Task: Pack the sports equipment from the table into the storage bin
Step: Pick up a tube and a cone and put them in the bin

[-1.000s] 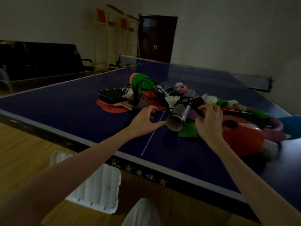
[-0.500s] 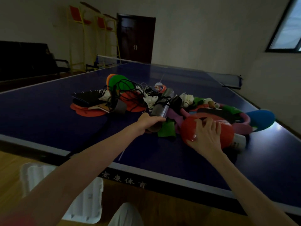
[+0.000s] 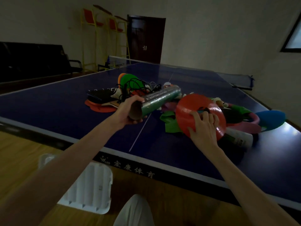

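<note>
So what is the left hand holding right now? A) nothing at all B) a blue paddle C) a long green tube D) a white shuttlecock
C: the left hand is wrapped around the open end of the long green tube, lifted above the table, while the right hand grips the red disc.

— Where does the one view sit?
— On the person's head, wide-angle, facing forward and down across the bench [image 3: 65, 108] toward the far wall.
— How near?
— Close: both forearms reach in from the bottom edge.
</note>
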